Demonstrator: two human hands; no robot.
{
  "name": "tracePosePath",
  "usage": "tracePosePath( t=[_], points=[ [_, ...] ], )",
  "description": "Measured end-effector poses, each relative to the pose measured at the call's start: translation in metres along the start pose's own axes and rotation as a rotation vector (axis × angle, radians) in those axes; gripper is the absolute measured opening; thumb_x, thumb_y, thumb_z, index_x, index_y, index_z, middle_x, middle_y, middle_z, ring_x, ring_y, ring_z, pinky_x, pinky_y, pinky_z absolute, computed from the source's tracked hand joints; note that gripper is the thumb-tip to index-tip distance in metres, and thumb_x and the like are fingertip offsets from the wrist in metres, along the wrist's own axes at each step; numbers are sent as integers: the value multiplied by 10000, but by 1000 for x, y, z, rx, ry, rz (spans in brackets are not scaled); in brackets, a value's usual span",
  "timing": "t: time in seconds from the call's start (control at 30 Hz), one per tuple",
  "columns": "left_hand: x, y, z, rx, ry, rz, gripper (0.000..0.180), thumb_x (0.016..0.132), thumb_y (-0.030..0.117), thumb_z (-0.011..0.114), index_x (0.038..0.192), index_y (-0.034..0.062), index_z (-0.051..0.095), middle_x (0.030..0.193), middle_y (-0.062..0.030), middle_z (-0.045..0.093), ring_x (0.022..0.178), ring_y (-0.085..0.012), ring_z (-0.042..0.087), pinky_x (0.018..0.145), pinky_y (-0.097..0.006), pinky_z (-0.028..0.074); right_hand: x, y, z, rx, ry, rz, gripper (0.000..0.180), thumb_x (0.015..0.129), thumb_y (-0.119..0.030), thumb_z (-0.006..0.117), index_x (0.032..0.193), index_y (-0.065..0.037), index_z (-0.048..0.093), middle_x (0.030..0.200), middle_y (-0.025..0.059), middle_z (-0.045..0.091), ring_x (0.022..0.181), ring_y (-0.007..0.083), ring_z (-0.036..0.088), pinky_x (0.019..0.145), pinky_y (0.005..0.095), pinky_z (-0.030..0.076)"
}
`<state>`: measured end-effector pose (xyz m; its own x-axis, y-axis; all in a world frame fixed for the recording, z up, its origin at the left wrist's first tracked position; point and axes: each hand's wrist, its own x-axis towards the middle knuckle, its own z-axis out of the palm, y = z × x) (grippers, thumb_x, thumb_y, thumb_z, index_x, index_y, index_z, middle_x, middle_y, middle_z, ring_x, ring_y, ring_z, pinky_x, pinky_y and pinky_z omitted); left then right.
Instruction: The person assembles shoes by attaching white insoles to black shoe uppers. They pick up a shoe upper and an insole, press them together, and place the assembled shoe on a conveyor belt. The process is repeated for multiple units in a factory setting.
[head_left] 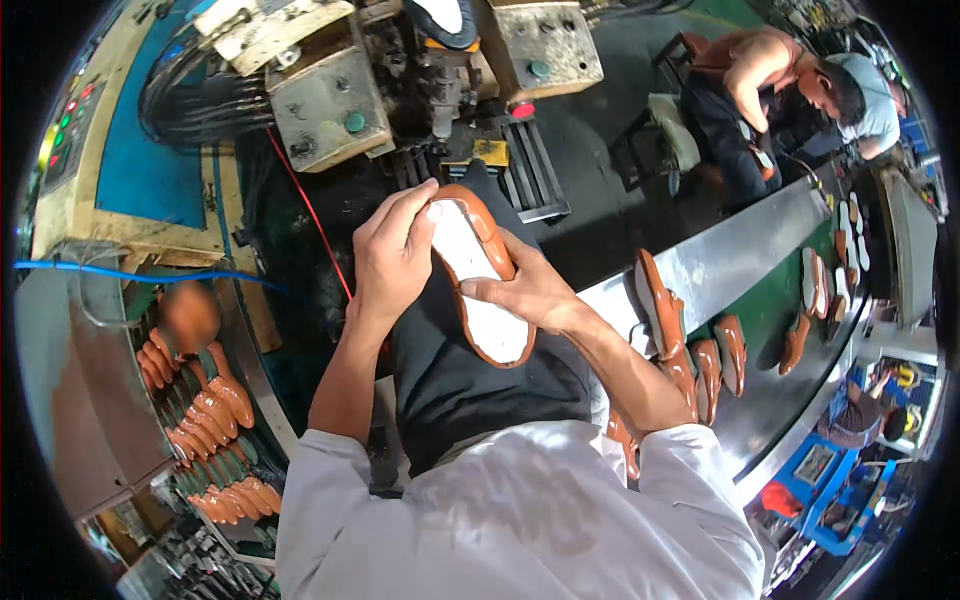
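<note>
Over my lap I hold a brown shoe (pixel 487 225) with a white sole-shaped face (pixel 470 255) turned up toward me. I cannot tell whether that white face is its underside or its lining. My left hand (pixel 390 250) is closed round the far end, its thumb lying along the edge. Round the shoe's right side and middle wraps my right hand (pixel 530 285), the thumb pressing on the white face. The fingers beneath the shoe are hidden. Its near end, rimmed in brown, points toward my body.
Ahead stands a machine with two control boxes (pixel 330 115) and a red button (pixel 522 109). More brown shoes (pixel 706 375) lie along a metal-edged bench (pixel 740 240) on my right. A rack of brown shoes (pixel 210 415) is at left. A co-worker (pixel 750 100) sits at far right.
</note>
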<state>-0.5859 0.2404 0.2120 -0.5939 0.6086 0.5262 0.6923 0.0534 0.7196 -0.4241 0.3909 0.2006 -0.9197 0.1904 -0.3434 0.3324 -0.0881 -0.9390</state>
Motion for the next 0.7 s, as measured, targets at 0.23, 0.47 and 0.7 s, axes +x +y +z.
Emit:
tracePosePath(
  t=[0.23, 0.47, 0.7],
  points=[
    [-30, -24, 37, 144, -247, 114, 310, 938, -51, 634, 1248, -67, 635, 1115, -244, 713, 954, -434, 745, 799, -471, 624, -20, 50, -6, 29, 83, 117, 888, 880, -324, 861, 1610, -38, 445, 1310, 167, 716, 1169, 240, 707, 1011, 369, 557],
    [-33, -46, -3, 295, -608, 255, 459, 900, -68, 614, 1356, -85, 574, 1247, -256, 668, 1061, -438, 718, 924, -458, 605, -16, 75, 7, 48, 39, 115, 870, 891, -330, 852, 1603, -23, 457, 1307, 164, 732, 1141, 232, 724, 992, 357, 566],
    [-24, -29, 14, -67, -438, -167, 250, 1001, 24, 681, 1245, -28, 700, 1157, -188, 714, 1013, -331, 721, 885, -364, 560, 0, 46, 3, -414, 226, -222, 697, 945, -324, 781, 1478, 52, 536, 1204, 276, 724, 1109, 408, 724, 943, 451, 570]
  ],
)
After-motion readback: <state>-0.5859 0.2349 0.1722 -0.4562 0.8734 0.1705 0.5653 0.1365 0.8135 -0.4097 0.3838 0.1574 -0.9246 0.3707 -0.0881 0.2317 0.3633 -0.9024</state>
